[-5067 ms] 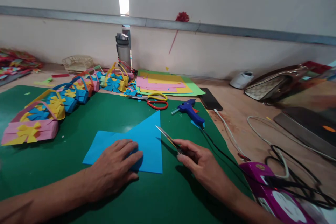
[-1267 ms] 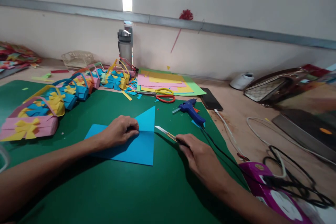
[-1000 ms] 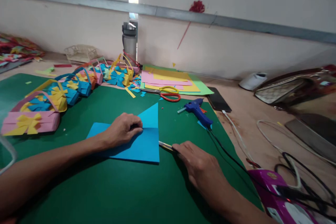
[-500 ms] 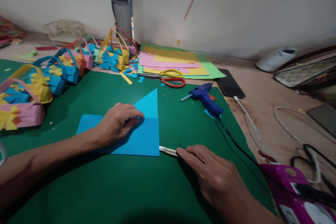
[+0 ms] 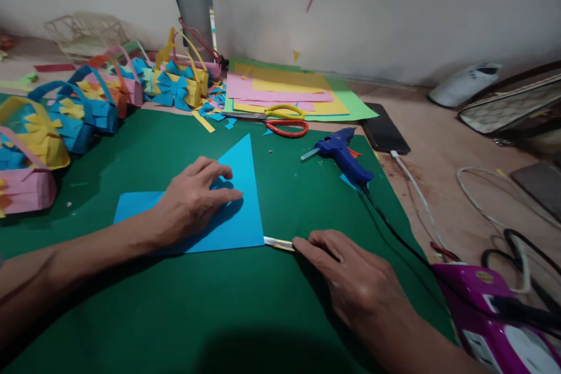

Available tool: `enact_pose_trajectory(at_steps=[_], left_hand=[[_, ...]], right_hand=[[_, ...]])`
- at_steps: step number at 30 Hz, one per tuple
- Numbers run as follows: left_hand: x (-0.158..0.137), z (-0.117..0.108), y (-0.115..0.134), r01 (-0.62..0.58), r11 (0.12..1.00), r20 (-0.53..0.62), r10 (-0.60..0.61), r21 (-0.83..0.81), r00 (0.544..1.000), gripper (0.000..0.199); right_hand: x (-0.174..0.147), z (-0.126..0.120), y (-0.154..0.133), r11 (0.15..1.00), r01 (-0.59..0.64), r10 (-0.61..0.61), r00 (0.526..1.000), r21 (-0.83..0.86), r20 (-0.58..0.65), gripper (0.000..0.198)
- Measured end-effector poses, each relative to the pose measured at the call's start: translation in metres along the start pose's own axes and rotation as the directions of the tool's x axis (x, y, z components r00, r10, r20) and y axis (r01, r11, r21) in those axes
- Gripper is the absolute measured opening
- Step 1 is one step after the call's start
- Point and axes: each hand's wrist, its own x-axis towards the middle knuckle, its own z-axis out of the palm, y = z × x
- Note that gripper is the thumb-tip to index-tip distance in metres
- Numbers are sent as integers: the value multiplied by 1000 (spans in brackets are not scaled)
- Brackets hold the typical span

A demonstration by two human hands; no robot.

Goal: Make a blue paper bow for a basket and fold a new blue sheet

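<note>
A folded sheet of blue paper [image 5: 239,210] lies on the green mat, with a pointed corner sticking up at its far side. My left hand [image 5: 193,198] rests over the paper, thumb and fingers apart, and hides part of it. Low on the right, my right hand [image 5: 350,274] is closed around a thin cutter knife [image 5: 279,243]. Its pale blade points left, and the tip meets the paper's near right corner. Most of the knife's handle is hidden in my fingers.
Beyond the paper lie scissors [image 5: 287,120], stacked coloured sheets [image 5: 284,93] and a blue glue gun [image 5: 342,152] with its cord trailing right. Several small paper baskets [image 5: 100,108] line the left. A phone [image 5: 385,128] and a purple power strip [image 5: 477,298] are on the right.
My left fingers have spread from a closer pinch on the paper. The paper's right edge now slants, and its middle crease no longer shows. The view has shifted slightly.
</note>
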Motion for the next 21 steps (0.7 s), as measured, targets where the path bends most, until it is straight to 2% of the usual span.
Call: enact_pose_trajectory(at_steps=[4,15,21], left_hand=[[2,-1,-3,34,993,127,-19,-113,992,28],[5,-1,-3,146,975,213,-109,-166,971,28],[5,-1,-4,153,969,211,-112,-193,971,28]], right_hand=[[-1,0,2,1000,-4,4,1000,8,22,39],[-3,2,3,1000,-25,25,1000,6,16,39],[-2,1,4,999,-27,26,999,32,26,39]])
